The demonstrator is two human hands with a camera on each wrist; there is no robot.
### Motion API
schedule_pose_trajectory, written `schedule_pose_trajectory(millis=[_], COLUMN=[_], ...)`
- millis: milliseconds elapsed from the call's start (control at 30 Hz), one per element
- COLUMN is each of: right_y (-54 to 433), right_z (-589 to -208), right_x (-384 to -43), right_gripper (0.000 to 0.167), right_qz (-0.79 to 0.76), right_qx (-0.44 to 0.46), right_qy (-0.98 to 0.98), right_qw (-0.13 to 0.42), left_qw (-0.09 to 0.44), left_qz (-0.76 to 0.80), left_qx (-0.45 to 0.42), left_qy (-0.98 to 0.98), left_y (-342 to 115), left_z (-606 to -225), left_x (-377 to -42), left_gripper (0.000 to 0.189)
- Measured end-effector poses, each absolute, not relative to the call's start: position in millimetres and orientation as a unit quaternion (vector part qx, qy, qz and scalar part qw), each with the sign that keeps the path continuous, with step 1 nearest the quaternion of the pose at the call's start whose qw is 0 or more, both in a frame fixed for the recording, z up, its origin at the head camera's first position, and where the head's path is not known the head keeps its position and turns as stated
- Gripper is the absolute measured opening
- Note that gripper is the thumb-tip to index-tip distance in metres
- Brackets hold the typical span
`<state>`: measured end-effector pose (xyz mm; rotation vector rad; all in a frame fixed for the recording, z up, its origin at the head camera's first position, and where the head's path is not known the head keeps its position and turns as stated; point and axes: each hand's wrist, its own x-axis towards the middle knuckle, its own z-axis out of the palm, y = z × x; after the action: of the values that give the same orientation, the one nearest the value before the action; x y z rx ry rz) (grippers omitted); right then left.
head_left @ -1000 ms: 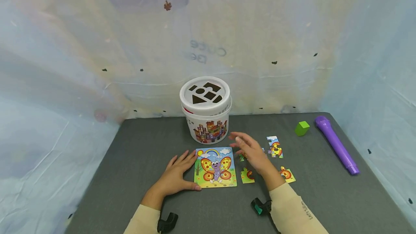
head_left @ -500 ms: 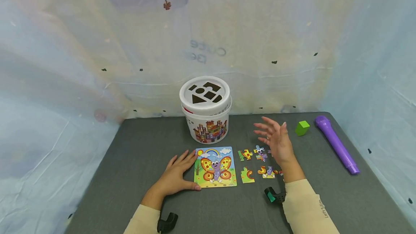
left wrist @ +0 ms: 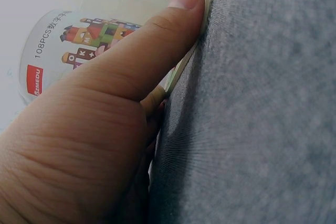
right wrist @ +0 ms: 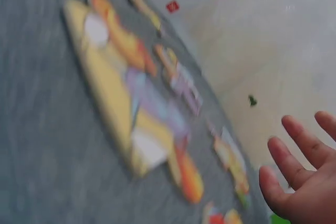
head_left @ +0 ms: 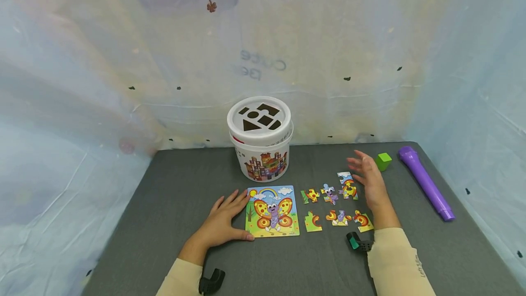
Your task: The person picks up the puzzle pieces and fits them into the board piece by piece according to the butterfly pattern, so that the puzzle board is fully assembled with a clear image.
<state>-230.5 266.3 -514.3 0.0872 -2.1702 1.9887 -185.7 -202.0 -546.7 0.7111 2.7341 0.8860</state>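
Note:
My left hand [head_left: 225, 218] lies along the left side of a square butterfly puzzle board [head_left: 273, 214], fingers spread straight and the thumb at its near corner. In the left wrist view the thumb [left wrist: 152, 51] touches the board's edge. To the board's right lie several loose puzzle pieces; one shows the butterfly's purple body [head_left: 340, 218], another a rainbow and clouds [head_left: 345, 177]. My right hand [head_left: 371, 182] hovers to the right of these pieces, fingers extended and holding nothing, close to a green block [head_left: 384, 161]. The right wrist view shows blurred puzzle pieces [right wrist: 152, 103] beside the extended fingers.
A white bucket [head_left: 263, 163] with a shape-hole lid stands behind the board. A purple microphone-shaped stick [head_left: 426, 184] lies along the right side of the grey table [head_left: 279, 273]. A pale cloth or plastic sheet [head_left: 349, 35] surrounds the table.
My right hand has moved from beside the board rightward past the loose pieces, uncovering them. The green block has shifted very slightly. My left hand and the board have stayed put.

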Motion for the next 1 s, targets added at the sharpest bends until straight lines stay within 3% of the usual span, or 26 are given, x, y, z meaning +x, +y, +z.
schedule_pose_trajectory(millis=[400,767,1000], right_y=[281.0,276.9,272.2], right_z=[-533.3,-530.6,-530.3], right_x=[-239.5,-238.3,-239.3], right_gripper=[0.085,0.055,0.032], right_qz=[0.489,0.402,0.453], right_qx=[0.001,-0.027,-0.028], right_qy=[-0.872,-0.915,-0.888], right_qw=[0.011,0.013,0.075], left_qw=[0.091,0.09,0.091], left_qz=[0.302,0.306,0.306], left_qx=[0.238,0.239,0.24], left_qy=[0.919,0.917,0.917], left_y=[-202.5,-201.6,-201.6], left_z=[-545.2,-544.0,-543.5], left_x=[-184.5,-184.9,-184.6], left_gripper=[0.124,0.123,0.123])
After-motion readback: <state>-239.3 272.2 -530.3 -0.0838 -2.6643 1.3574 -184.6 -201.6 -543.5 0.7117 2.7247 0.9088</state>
